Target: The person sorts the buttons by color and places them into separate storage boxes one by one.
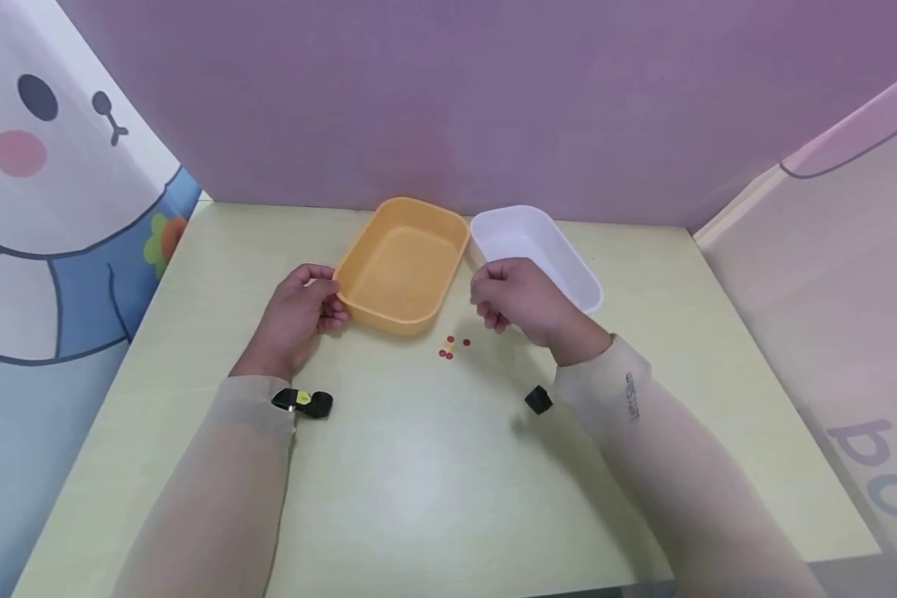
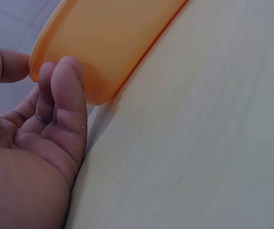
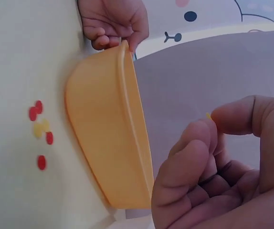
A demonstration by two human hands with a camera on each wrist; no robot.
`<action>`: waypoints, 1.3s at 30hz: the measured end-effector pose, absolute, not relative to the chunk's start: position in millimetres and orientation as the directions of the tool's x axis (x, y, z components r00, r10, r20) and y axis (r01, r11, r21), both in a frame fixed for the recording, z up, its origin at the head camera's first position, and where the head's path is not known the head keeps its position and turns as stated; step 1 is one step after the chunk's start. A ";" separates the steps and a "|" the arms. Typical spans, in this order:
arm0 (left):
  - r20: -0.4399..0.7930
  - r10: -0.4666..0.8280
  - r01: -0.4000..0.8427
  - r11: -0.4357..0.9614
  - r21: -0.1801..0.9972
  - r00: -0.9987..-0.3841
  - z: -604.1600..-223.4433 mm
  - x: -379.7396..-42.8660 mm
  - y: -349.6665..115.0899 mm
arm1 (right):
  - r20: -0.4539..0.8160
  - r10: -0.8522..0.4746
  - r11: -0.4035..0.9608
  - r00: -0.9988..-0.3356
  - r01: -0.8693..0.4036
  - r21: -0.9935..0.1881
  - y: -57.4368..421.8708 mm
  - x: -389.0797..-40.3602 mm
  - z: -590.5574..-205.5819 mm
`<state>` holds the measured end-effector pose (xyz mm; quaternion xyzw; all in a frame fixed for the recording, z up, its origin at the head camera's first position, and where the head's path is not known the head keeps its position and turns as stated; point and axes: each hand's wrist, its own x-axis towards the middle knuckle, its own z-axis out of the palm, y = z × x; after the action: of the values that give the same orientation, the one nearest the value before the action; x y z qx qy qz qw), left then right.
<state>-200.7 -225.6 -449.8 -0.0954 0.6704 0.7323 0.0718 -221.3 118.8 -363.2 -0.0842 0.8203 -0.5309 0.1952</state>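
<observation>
My left hand (image 1: 291, 320) grips the left rim of an orange plastic tub (image 1: 404, 274), its thumb at the edge in the left wrist view. Over the near side of a white tub (image 1: 519, 232), my right hand (image 1: 526, 303) is raised above the table. Between its thumb and forefinger it pinches a tiny yellow piece (image 3: 208, 115), mostly hidden by the fingertips. In front of the orange tub lie several small red discs (image 3: 42, 162), with yellow discs (image 3: 37, 130) among them. No contents show inside the orange tub.
The two tubs stand side by side toward the back of the pale table (image 1: 411, 465). A purple panel (image 1: 493, 108) rises behind them, and printed panels flank both sides. A black strap (image 1: 302, 403) sits on the left wrist.
</observation>
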 end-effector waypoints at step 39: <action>-0.231 -0.027 -0.226 -0.117 0.967 -0.973 -446.5 -201.2 -205.6 | -0.328 -0.224 0.322 -0.918 0.248 -0.914 92.4 -304.5 -346.5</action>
<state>-201.2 -205.6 -446.5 -0.0959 0.6612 0.7410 0.0672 -304.5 92.4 -346.5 0.0076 0.7874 -0.5821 0.2028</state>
